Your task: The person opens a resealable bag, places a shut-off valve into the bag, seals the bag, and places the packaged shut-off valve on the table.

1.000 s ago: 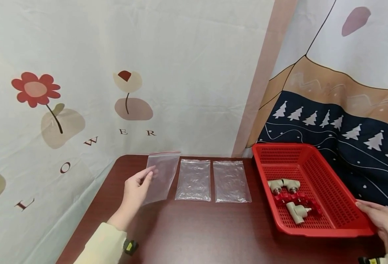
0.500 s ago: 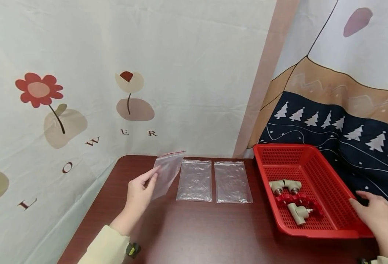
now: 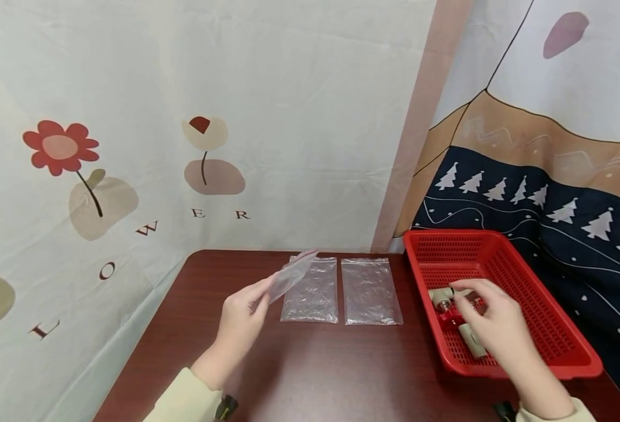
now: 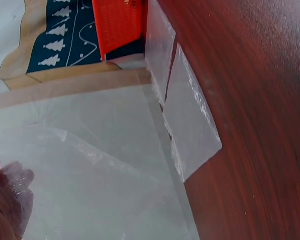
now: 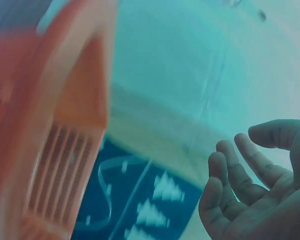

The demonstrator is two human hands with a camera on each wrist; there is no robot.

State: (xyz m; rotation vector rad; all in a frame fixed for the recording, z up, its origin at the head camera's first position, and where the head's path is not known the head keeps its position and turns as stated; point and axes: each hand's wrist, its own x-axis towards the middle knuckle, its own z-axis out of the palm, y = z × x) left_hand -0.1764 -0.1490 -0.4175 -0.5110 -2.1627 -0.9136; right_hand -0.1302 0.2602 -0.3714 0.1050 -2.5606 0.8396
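Observation:
Raised off the table, a clear zip bag (image 3: 291,274) with a red line along its top is pinched between the thumb and fingers of my left hand (image 3: 241,319). In the left wrist view this bag (image 4: 95,185) spreads wide and some fingers show through it. My right hand (image 3: 500,319) is over the red basket (image 3: 579,370), fingers loosely bent and nothing visible in them. Below it lie beige pipe fittings (image 3: 470,343) with red handles (image 3: 449,319), partly covered by the hand. The right wrist view shows the right hand (image 5: 260,185) with fingers apart.
Two more clear zip bags lie flat side by side, one in the middle (image 3: 312,296) and one nearer the basket (image 3: 371,291). Behind the brown table (image 3: 331,375) hangs a printed cloth (image 3: 310,117). The basket stands on the table's right side.
My left hand has carried its bag to the right and tilted it, so it overlaps the middle bag. My right hand has left the basket's right edge and moved left over the fittings.

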